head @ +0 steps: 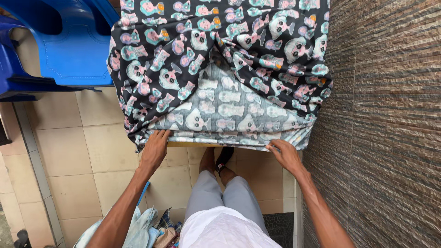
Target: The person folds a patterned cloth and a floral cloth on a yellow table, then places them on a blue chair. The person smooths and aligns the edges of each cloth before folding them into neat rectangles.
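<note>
A black cloth (pixel 220 50) printed with pink and teal cartoon figures lies spread over a small table, its paler grey underside (pixel 229 112) folded up along the near edge. My left hand (pixel 155 148) rests on the near left hem, fingers flat on the fabric. At the near right hem, my right hand (pixel 285 154) pinches the folded edge. A strip of the table's yellowish edge (pixel 188 144) shows beneath the hem between my hands.
A blue plastic chair (pixel 69 46) stands at the upper left on beige floor tiles (pixel 69 151). A rough stone-clad wall (pixel 386 124) runs along the right. My legs in grey trousers (pixel 225 197) are below, and a pile of clothes (pixel 147 229) lies at my left.
</note>
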